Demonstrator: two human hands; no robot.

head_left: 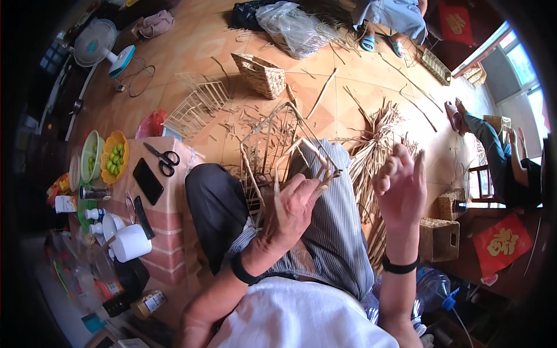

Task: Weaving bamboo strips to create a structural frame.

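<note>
My left hand (293, 211) grips a bar of a pale wooden basket frame (272, 145) that rests tilted on my lap, over my striped trousers. Thin stakes run across the frame. My right hand (400, 185) is raised to the right of the frame, fingers spread and slightly curled; whether a thin straw strand runs through them I cannot tell. A bundle of dry straw (371, 156) lies on the floor just beyond my right knee. Both wrists wear a black band.
A low pink table (174, 214) at my left carries scissors (163, 158), a black phone (148, 181), a yellow bowl of green fruit (114, 156) and white cups. A finished woven basket (261, 74) and a bare frame (197, 104) lie on the tiled floor. Other people sit at the far and right edges.
</note>
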